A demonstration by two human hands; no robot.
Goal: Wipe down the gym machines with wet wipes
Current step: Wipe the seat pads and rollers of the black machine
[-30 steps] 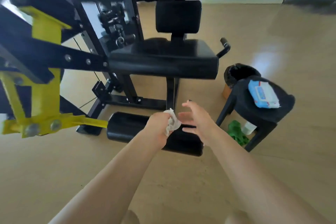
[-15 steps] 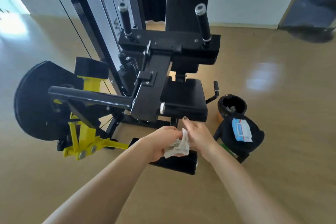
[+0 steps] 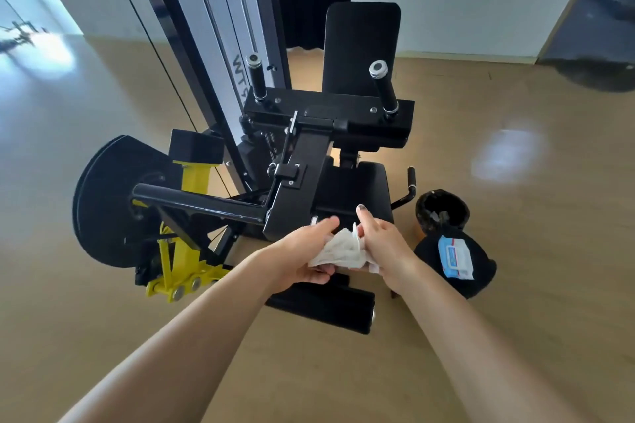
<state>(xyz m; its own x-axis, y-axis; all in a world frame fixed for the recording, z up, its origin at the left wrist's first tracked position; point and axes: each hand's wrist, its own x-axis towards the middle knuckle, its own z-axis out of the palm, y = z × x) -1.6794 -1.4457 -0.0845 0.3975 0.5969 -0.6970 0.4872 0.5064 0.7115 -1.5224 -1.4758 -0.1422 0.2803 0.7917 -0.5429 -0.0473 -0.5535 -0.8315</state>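
Observation:
A black and yellow leg machine (image 3: pixel 309 161) stands ahead of me, with a padded seat (image 3: pixel 357 189), an upright back pad (image 3: pixel 360 45) and a foam roller (image 3: pixel 319 306) low near the floor. Both hands are raised in front of the seat's front edge. A crumpled white wet wipe (image 3: pixel 343 249) is spread between them. My left hand (image 3: pixel 302 254) holds its left side from below. My right hand (image 3: pixel 381 244) pinches its right side, index finger sticking up.
To the right a black stool (image 3: pixel 481 271) carries a blue and white pack of wipes (image 3: pixel 455 256). Behind it stands a small bin lined with a black bag (image 3: pixel 441 211). Open wooden floor lies to the left, right and near side.
The view rose from low beside the roller to above the seat. My right hand reached over and took hold of the wipe, and both hands pulled it wider apart.

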